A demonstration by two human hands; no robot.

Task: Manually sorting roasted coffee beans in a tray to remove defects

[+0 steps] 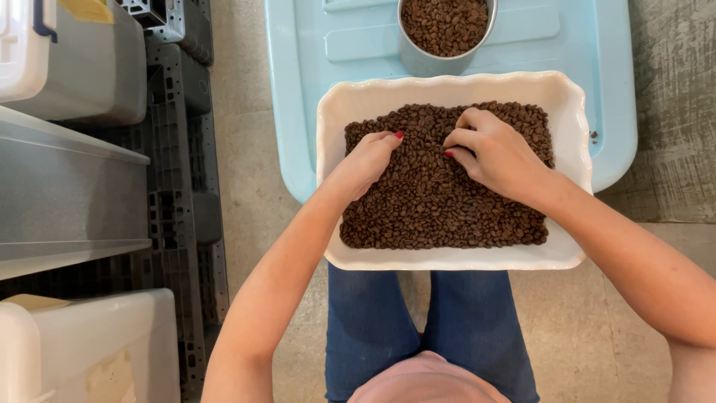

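Both hands rest in the coffee beans [440, 201] that fill a white scalloped dish [339, 104] on the person's lap. The left hand [369, 160] lies curled, fingers bent into the beans; the right hand [496, 153] is half closed, fingertips pinched together, perhaps on a bean. Beyond the dish, a metal can [418, 56] of beans stands on a pale blue lid [298, 89]

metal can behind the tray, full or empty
Full, or nearly so: the metal can holds dark coffee beans up close to its rim, and none of its inside bottom shows.
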